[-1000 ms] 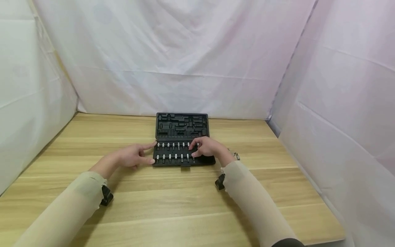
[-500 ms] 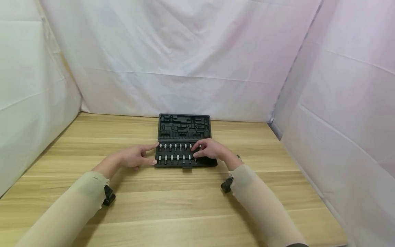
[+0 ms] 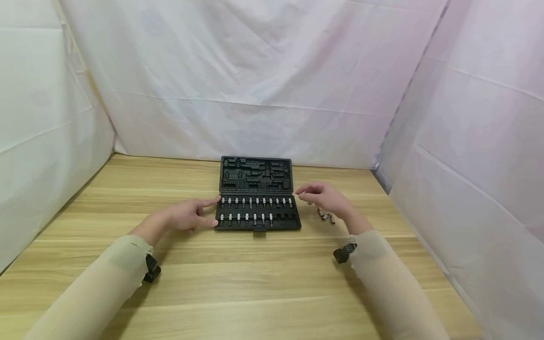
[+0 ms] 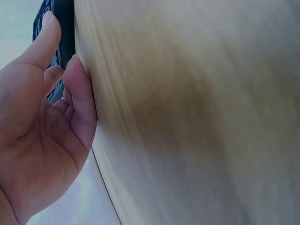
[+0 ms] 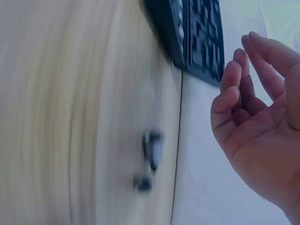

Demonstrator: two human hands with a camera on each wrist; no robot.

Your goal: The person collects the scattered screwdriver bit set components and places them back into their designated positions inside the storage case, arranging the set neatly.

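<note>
A black socket case (image 3: pixel 285 225) lies unfolded on the wooden table. Silver bit sockets (image 3: pixel 247 218) stand in two rows in its near half; the right end of the front row has bare slots. My left hand (image 3: pixel 184 216) rests at the case's left edge, straight forefinger touching the back corner and thumb the front corner. Over the table just right of the case is my right hand (image 3: pixel 325 198), fingers loosely bent, nothing visible between them. Below its wrist lie a few loose bit sockets (image 3: pixel 325 217), blurred in the right wrist view.
The case's lid (image 3: pixel 256 175), with moulded recesses, leans back toward a white cloth wall (image 3: pixel 246 127). Cloth also hangs at the left and right of the table (image 3: pixel 238 283).
My right hand has left the front row of the case and moved right, toward the loose bit sockets, uncovering the row ends. My left hand keeps its place on the case.
</note>
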